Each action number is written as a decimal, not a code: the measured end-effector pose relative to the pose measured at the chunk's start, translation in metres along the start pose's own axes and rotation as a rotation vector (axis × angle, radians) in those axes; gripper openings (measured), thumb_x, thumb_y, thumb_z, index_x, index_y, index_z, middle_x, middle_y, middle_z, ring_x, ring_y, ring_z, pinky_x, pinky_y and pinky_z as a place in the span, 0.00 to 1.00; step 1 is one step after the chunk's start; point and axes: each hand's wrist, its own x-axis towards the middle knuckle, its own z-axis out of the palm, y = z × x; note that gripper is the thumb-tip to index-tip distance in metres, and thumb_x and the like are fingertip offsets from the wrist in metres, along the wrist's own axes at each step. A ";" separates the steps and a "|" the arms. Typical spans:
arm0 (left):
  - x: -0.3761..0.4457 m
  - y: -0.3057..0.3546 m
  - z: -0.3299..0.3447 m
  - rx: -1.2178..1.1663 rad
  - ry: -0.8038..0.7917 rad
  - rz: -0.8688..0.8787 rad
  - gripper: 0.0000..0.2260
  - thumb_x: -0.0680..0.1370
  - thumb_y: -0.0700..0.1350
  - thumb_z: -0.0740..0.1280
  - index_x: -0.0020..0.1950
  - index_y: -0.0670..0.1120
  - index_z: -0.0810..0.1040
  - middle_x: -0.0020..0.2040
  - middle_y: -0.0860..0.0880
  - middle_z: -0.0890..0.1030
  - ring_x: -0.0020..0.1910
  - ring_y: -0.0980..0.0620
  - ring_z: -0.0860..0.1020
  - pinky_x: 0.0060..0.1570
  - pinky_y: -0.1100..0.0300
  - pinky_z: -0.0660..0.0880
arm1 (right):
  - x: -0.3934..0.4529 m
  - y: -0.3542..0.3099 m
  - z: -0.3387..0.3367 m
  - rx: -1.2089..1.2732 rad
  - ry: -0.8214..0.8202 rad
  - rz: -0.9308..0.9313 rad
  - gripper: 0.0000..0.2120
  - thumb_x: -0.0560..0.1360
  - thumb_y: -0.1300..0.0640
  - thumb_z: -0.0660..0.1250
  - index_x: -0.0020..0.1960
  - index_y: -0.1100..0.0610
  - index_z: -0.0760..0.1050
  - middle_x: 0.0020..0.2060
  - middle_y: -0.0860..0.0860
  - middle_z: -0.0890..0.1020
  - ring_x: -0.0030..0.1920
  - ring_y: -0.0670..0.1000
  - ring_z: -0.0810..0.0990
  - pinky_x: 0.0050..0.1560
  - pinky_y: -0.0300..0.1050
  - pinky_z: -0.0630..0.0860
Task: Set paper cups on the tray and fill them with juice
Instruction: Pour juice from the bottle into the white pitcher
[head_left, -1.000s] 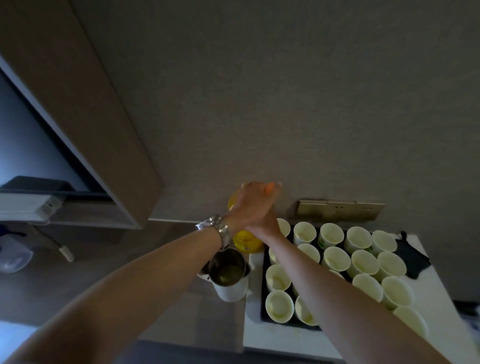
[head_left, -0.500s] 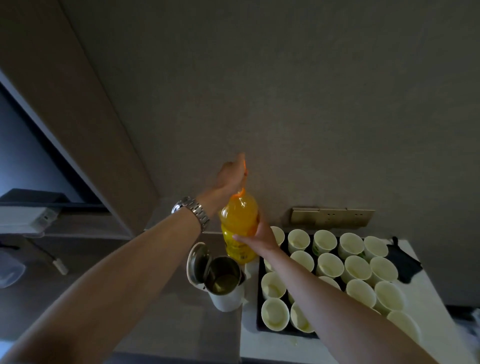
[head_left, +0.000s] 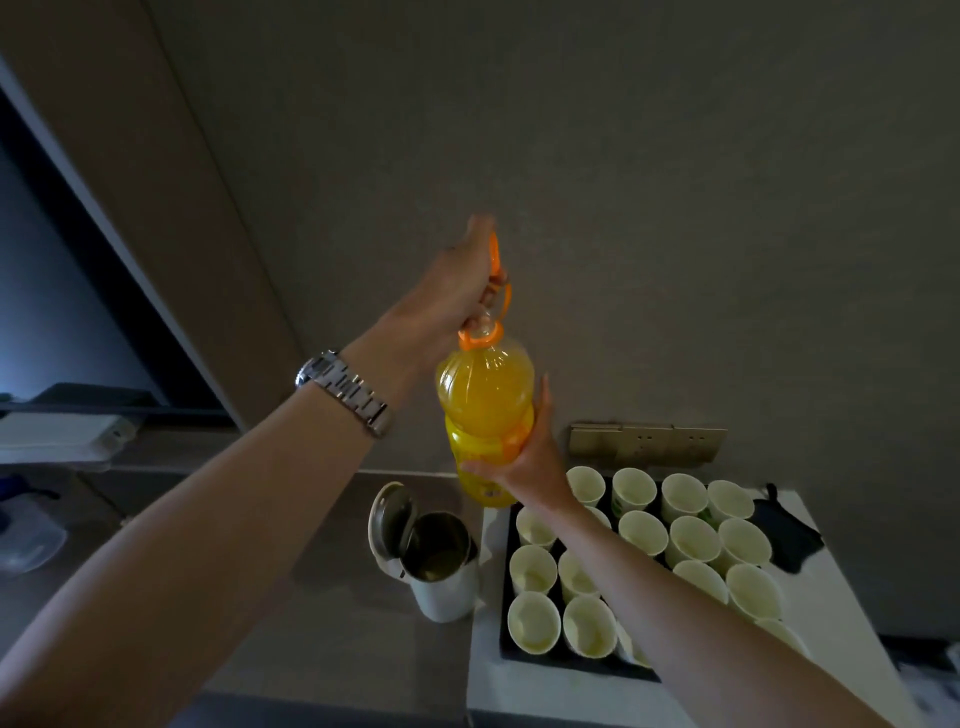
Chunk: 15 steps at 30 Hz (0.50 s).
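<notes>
A big clear bottle of orange juice (head_left: 485, 395) hangs upright above the counter's back edge. My left hand (head_left: 457, 296) grips its orange carry handle at the neck from above. My right hand (head_left: 524, 457) is wrapped around the bottle's lower body from the right. The cap is hidden by my left hand. Below and to the right, several white paper cups (head_left: 693, 540) stand in rows on a black tray (head_left: 506, 652); the near ones hold a little pale liquid.
A white kettle (head_left: 441, 571) with its lid flipped open stands just left of the tray, below the bottle. A brass socket plate (head_left: 647, 441) is on the wall behind the cups. A dark cloth (head_left: 789, 535) lies right of the tray. A wooden cabinet edge runs at the left.
The bottle has risen from the counter. My left hand has gone from covering its top to pulling up on the handle, and my right hand now supports the lower body.
</notes>
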 end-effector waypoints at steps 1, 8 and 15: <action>-0.006 0.003 0.001 0.010 -0.007 0.001 0.22 0.83 0.59 0.53 0.41 0.44 0.71 0.31 0.48 0.68 0.19 0.57 0.60 0.29 0.59 0.62 | -0.005 -0.001 -0.008 -0.015 -0.021 -0.015 0.72 0.55 0.45 0.87 0.80 0.41 0.37 0.69 0.25 0.58 0.70 0.41 0.64 0.67 0.47 0.71; -0.044 0.012 0.021 -0.018 -0.069 -0.050 0.22 0.82 0.62 0.54 0.40 0.44 0.69 0.31 0.48 0.66 0.21 0.56 0.59 0.27 0.60 0.60 | -0.045 0.000 -0.025 -0.076 0.052 -0.091 0.57 0.56 0.42 0.86 0.76 0.46 0.57 0.67 0.42 0.72 0.65 0.45 0.74 0.59 0.53 0.80; -0.070 0.014 0.016 -0.106 -0.062 -0.073 0.22 0.81 0.62 0.55 0.38 0.45 0.69 0.30 0.48 0.68 0.23 0.55 0.58 0.30 0.58 0.60 | -0.079 0.002 -0.034 -0.142 0.234 -0.229 0.50 0.59 0.43 0.84 0.74 0.46 0.61 0.63 0.40 0.73 0.60 0.42 0.76 0.52 0.37 0.79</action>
